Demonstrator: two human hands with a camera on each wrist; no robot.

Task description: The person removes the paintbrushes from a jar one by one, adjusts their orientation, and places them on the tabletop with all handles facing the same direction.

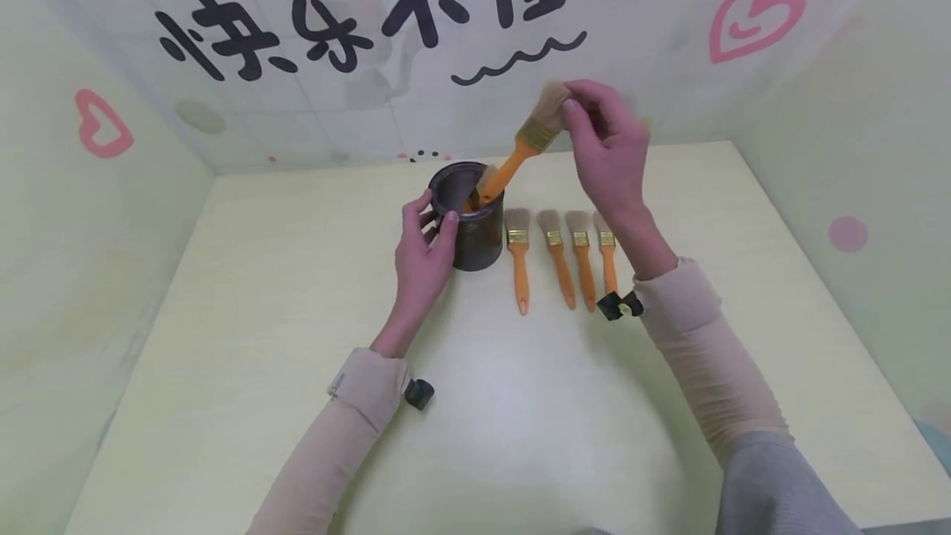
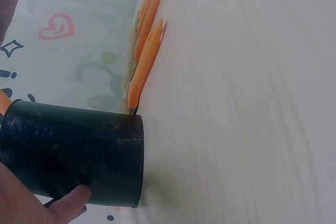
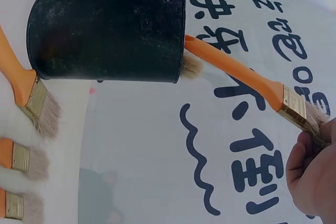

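- The brush I hold stands tilted, handle-end down inside the dark can, bristles up near the back wall; in the right wrist view its orange handle enters the can's mouth beside another tuft of bristles that peeks out there (a second brush already inside, I judge).
- The can sits upright on the pale table, towards the back and about midway across; just beside it on the right lie four more brushes in a row, bristles away from me, handles towards me, none touching the can as far as I can tell.
- My judgement of the step: I am loading brushes into the can handle first, and this one is partly in; the next move calls for easing it down until it rests, then letting go without tipping the can.
- My right hand pinches the bristle end between thumb and fingertips, a narrow grip closed on the brush; the other fingers curl loosely behind.
- My left hand steadies the can; thumb and fingers curve round its left side near the rim, touching the wall.
- Beyond all this, the back wall carries dark lettering and pink hearts.
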